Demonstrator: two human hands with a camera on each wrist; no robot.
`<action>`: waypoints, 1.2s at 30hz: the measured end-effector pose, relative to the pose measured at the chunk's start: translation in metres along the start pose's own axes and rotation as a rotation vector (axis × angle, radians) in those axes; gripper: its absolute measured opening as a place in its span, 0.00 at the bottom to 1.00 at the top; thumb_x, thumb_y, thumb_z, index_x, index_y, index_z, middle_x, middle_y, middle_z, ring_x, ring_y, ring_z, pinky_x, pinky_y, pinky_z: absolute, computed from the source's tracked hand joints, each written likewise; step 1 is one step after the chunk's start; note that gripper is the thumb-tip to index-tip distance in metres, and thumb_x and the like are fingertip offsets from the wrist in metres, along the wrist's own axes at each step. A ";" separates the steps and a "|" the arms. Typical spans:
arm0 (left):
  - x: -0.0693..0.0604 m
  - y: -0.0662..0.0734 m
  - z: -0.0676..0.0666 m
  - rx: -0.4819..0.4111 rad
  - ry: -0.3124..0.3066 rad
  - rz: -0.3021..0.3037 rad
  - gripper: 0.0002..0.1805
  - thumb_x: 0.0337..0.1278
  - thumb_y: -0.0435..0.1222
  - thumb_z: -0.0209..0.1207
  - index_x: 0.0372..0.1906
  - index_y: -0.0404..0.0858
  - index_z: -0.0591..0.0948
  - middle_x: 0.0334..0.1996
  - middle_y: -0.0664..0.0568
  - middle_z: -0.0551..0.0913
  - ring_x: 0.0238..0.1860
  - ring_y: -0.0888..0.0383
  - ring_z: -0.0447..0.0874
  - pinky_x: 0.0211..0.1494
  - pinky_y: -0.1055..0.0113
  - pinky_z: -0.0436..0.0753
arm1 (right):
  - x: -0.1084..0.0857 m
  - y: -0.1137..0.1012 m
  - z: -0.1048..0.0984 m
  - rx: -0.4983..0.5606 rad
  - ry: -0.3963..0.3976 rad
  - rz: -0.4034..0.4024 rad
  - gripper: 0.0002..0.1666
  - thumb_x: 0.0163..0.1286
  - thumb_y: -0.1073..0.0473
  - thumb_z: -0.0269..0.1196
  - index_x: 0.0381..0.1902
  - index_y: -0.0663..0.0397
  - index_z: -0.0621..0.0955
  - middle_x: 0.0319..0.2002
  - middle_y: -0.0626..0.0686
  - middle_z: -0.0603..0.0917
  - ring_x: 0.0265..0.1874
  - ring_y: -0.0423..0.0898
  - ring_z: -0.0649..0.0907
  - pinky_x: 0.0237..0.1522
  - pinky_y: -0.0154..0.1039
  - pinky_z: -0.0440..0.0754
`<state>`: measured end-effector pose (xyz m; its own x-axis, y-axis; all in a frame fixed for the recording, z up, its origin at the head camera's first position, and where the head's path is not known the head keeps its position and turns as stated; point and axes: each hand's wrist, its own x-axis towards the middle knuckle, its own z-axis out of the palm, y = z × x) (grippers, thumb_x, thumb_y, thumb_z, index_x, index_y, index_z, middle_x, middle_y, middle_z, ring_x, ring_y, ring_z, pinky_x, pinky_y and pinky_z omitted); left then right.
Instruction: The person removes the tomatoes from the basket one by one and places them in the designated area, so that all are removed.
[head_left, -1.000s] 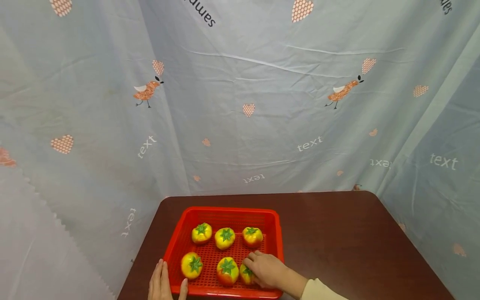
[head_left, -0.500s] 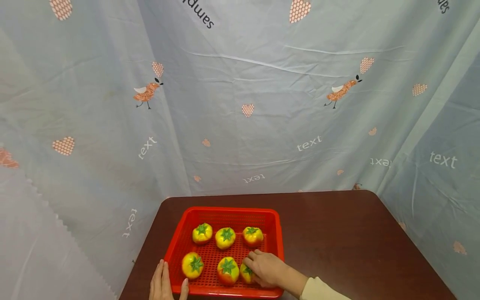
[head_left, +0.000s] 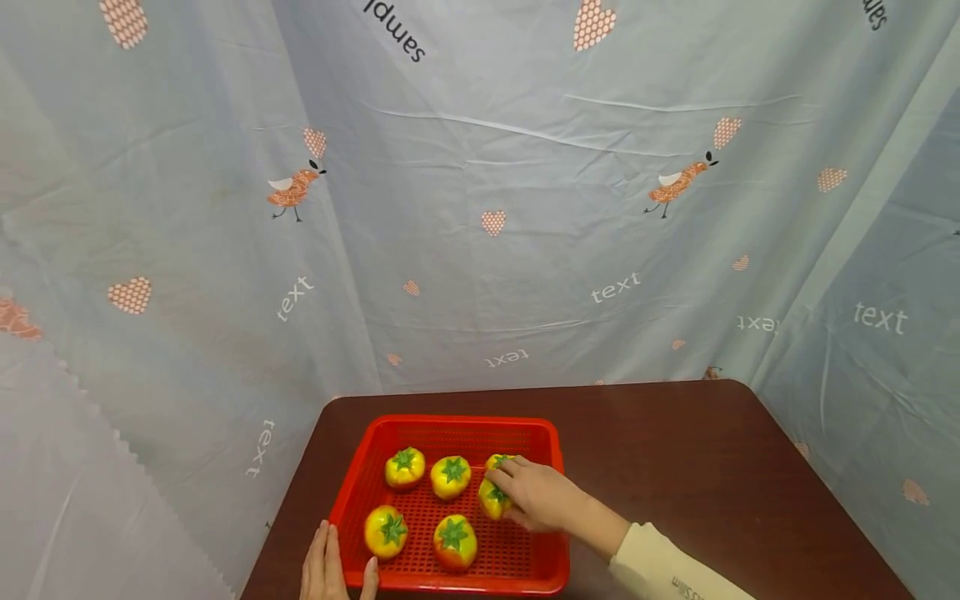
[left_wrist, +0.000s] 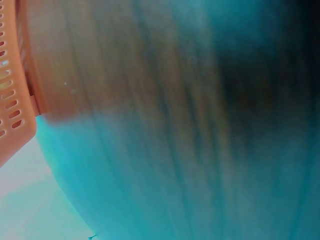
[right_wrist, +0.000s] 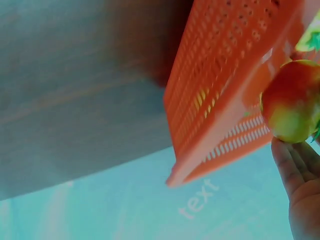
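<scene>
A red plastic basket (head_left: 465, 420) holds several glossy yellow-and-red tomatoes with green star-shaped tops. My right hand (head_left: 542, 497) grips one tomato (head_left: 493, 500) on the basket's right side, just in front of the back-right tomato (head_left: 497, 460), which my fingers partly cover. In the right wrist view, the held tomato (right_wrist: 291, 100) shows beside the basket rim, with fingertips against it. Straight fingers of my left hand (head_left: 326, 568) rest along the basket's left side, the thumb at its front edge. The left wrist view is mostly blurred and shows only a basket edge (left_wrist: 11, 100).
The basket stands on the left part of a dark brown table (head_left: 675, 483). Inside are a front-left tomato (head_left: 386, 532), a front-middle tomato (head_left: 455, 542), a back-left tomato (head_left: 405, 467) and a back-middle tomato (head_left: 451, 477). A patterned grey-blue curtain (head_left: 450, 275) hangs behind.
My right hand has moved away from me with the gripped tomato, from the basket's front right up near the back-right tomato. The left hand stays at the left side.
</scene>
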<state>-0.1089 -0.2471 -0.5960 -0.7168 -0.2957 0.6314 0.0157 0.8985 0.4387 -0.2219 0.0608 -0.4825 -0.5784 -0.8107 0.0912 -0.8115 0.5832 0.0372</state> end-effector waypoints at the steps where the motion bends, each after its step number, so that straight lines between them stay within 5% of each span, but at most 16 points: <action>1: 0.000 0.000 0.000 0.001 0.003 0.001 0.48 0.39 0.43 0.70 0.69 0.28 0.67 0.67 0.34 0.68 0.62 0.36 0.69 0.59 0.41 0.73 | 0.000 0.002 -0.002 0.001 0.007 0.004 0.33 0.64 0.47 0.68 0.64 0.50 0.72 0.56 0.50 0.78 0.54 0.45 0.80 0.51 0.35 0.83; 11: 0.000 -0.001 0.002 -0.010 0.013 -0.004 0.47 0.40 0.45 0.69 0.69 0.29 0.67 0.67 0.35 0.69 0.62 0.36 0.70 0.55 0.39 0.74 | -0.002 0.025 -0.032 0.010 0.079 0.045 0.34 0.63 0.50 0.68 0.65 0.54 0.72 0.56 0.52 0.78 0.52 0.48 0.79 0.48 0.38 0.84; 19: -0.002 0.000 0.002 -0.004 0.012 -0.010 0.49 0.38 0.43 0.70 0.70 0.30 0.67 0.67 0.36 0.68 0.62 0.37 0.70 0.63 0.44 0.71 | -0.007 0.057 -0.063 -0.001 0.196 0.038 0.35 0.60 0.55 0.71 0.64 0.58 0.72 0.56 0.55 0.78 0.52 0.51 0.80 0.49 0.43 0.83; 25: -0.001 -0.001 0.001 0.001 -0.002 -0.026 0.49 0.38 0.43 0.71 0.70 0.30 0.66 0.68 0.36 0.67 0.62 0.37 0.69 0.65 0.44 0.70 | -0.014 0.080 -0.079 0.035 0.251 0.105 0.33 0.60 0.57 0.70 0.62 0.58 0.74 0.54 0.56 0.79 0.52 0.53 0.80 0.52 0.47 0.82; 36: 0.000 0.000 0.000 -0.010 0.001 -0.002 0.48 0.39 0.43 0.69 0.69 0.28 0.67 0.66 0.33 0.68 0.62 0.36 0.69 0.57 0.38 0.73 | -0.039 0.109 -0.065 0.080 0.305 0.219 0.33 0.58 0.58 0.72 0.60 0.61 0.75 0.51 0.56 0.80 0.49 0.53 0.80 0.49 0.47 0.82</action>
<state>-0.1092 -0.2473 -0.5963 -0.7158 -0.2979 0.6315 0.0216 0.8945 0.4465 -0.2822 0.1594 -0.4171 -0.6972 -0.6076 0.3803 -0.6824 0.7251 -0.0925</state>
